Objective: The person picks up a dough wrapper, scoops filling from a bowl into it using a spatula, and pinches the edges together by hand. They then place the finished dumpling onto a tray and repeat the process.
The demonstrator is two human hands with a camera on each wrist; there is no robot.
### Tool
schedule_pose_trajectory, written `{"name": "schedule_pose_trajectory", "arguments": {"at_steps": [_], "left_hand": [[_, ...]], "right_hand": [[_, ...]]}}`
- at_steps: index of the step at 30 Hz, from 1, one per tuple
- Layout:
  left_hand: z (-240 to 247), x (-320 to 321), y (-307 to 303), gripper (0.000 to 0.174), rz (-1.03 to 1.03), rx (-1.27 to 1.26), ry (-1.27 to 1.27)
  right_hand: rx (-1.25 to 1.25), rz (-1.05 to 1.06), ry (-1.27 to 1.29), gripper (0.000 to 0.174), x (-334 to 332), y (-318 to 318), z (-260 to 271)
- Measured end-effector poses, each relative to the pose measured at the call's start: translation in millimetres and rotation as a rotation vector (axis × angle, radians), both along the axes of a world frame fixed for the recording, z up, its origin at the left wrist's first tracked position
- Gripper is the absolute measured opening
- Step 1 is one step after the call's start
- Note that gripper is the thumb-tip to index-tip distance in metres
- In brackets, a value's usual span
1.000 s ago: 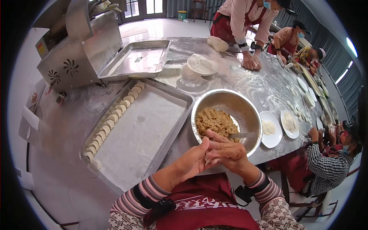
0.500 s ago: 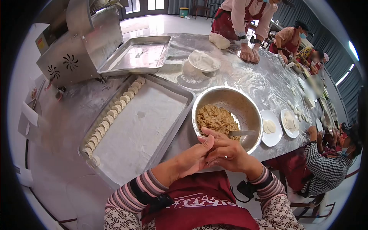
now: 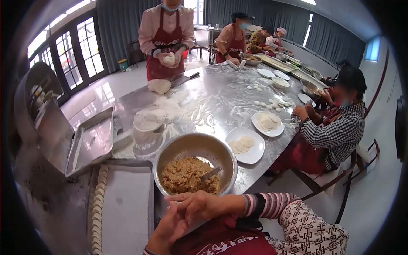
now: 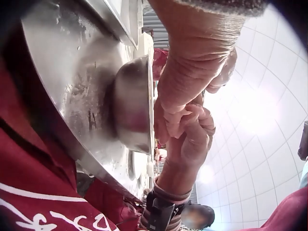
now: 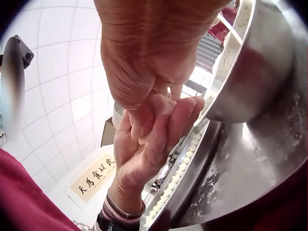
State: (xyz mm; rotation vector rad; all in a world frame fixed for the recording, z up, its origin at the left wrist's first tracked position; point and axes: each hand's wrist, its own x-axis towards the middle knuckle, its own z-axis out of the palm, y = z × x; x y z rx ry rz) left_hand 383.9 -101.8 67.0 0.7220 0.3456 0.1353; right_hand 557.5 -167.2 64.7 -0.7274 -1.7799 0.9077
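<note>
Close in front of the steel bowl [image 3: 229, 165], my left hand [image 3: 173, 224] and right hand [image 3: 203, 205] meet with fingers bent over each other. They pinch a dumpling [image 3: 179, 203], of which only a pale sliver of dough shows; the rest is hidden by fingers. The right wrist view has the left hand [image 5: 144, 156] cupped from below, the right fingers pressing in from above. Inside the bowl lies brown minced filling [image 3: 185, 175] with a flat metal spreader [image 3: 211, 173] stuck in it.
Left of the bowl, a tray [image 3: 127, 204] carries a row of shaped dumplings [image 3: 97, 208]. Plates of round wrappers [image 3: 242, 144] stand to the right. A flour bowl [image 3: 148, 121], a dough lump [image 3: 160, 86] and several people [image 3: 340, 127] are around the floury steel table [image 3: 199, 106].
My head has turned right and up, so bowl and tray sit further left and lower. Both hands stay together at the bowl's near edge. The person across now holds dough up off the table.
</note>
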Motion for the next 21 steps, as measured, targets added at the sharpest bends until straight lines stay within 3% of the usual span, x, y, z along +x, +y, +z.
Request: {"name": "schedule_pose_trajectory", "arguments": {"at_steps": [2,5,14,21], "left_hand": [[-4.2,-1.5,1.3,0.072,0.000,-0.002,0.013],[-4.5,-1.7,0.7,0.075,-0.016,-0.010,-0.010],[-1.1,-1.3,-2.4,0.075,0.032,-0.038,-0.037],[1.2,0.9,0.9,0.074,-0.005,-0.053,-0.079]], "right_hand": [[-0.019,0.008,-0.024,0.009,1.2,-0.8,5.0],[0.106,0.010,-0.255,0.005,-1.0,0.2,10.0],[0.162,-0.026,-0.115,0.003,-9.2,3.6,-10.9],[0.140,-0.010,-0.238,0.004,-11.9,1.7,2.6]]}}
